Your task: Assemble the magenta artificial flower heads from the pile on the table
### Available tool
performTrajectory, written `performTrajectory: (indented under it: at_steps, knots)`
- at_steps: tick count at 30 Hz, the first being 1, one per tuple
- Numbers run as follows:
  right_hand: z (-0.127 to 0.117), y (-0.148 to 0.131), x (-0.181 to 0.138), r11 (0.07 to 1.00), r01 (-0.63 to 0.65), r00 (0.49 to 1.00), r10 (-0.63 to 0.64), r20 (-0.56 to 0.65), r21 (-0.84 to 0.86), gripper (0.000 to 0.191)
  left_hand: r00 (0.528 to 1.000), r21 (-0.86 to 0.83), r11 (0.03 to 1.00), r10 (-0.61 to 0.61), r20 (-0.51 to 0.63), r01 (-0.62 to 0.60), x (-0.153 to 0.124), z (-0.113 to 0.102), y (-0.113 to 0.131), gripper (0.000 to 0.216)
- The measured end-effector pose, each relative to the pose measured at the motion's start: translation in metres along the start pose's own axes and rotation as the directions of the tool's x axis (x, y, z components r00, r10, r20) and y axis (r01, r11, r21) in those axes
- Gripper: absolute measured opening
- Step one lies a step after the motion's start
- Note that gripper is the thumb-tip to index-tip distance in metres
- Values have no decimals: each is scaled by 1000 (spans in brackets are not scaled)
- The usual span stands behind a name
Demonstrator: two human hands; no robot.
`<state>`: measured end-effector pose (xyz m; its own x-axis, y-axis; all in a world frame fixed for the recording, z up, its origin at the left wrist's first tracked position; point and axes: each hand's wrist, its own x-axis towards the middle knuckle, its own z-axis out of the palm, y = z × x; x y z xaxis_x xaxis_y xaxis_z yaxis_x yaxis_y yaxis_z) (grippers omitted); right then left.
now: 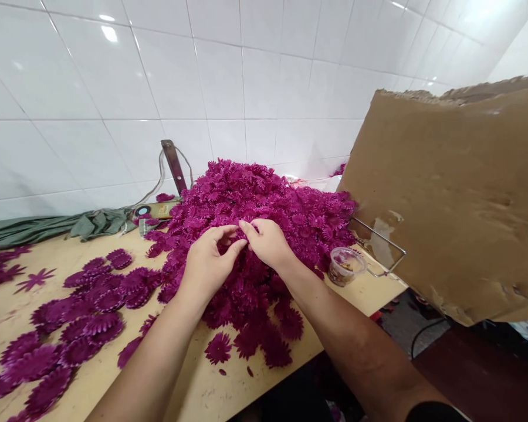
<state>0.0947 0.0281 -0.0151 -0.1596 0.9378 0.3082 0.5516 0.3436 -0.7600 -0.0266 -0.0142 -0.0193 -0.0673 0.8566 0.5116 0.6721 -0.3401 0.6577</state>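
Observation:
A big heap of magenta fabric flower pieces (pixel 264 199) lies on a pale wooden table (pixel 88 384) against a white tiled wall. Both my hands rest on the front of the heap, fingertips meeting. My left hand (pixel 209 261) has its fingers curled and pinched around flower pieces. My right hand (pixel 266 240) is closed too, its fingers pinching a flower piece between the two hands. Just what lies inside the pinch is hidden by the fingers.
Stacked and loose flower pieces (pixel 70 328) cover the table's left part. A small clear cup (pixel 345 265) stands at the heap's right, beside a wire frame (pixel 385 249). A large cardboard sheet (pixel 457 199) rises at right. Green cloth (pixel 57 225) and a metal bar (pixel 175 165) lie by the wall.

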Motion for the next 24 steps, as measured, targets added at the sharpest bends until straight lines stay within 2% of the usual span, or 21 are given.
performTrajectory:
  at_steps: [2, 5, 8, 11, 12, 15, 18, 20, 23, 24]
  knots:
    - [2, 2, 4, 997, 14, 1000, -15, 8, 70, 40, 999, -15, 999, -41, 19, 42, 1, 0, 2, 36]
    - [5, 5, 5, 971, 34, 997, -50, 63, 237, 40, 987, -76, 991, -100, 130, 110, 4, -1, 4, 42]
    - [4, 4, 1, 922, -38, 986, -27, 163, 385, 42, 976, -112, 980, -142, 165, 162, 6, -2, 4, 46]
    - [2, -1, -6, 841, -184, 952, 23, 306, 509, 37, 987, -135, 979, -146, 62, 153, 6, -1, 4, 34]
    - [3, -2, -7, 826, -195, 947, 19, 320, 529, 33, 989, -142, 979, -144, 21, 146, 7, 1, 4, 29]
    - [9, -5, -10, 844, -88, 974, -39, 225, 530, 18, 982, -156, 976, -166, -88, 151, 9, 5, 3, 18]
    - [16, -7, -13, 845, -20, 990, -60, 131, 535, 12, 963, -255, 946, -236, -127, 198, 19, 9, -2, 14]
    - [17, -9, -17, 834, -19, 992, -51, 112, 551, 11, 929, -381, 893, -325, -177, 239, 31, 7, -10, 13]
    - [10, -9, -23, 860, -4, 990, -70, 126, 510, 9, 818, -500, 813, -488, -303, 299, 49, -5, -28, 17]
    - [7, -8, -24, 872, -10, 988, -68, 141, 490, 7, 825, -460, 833, -474, -308, 307, 52, -10, -34, 18]
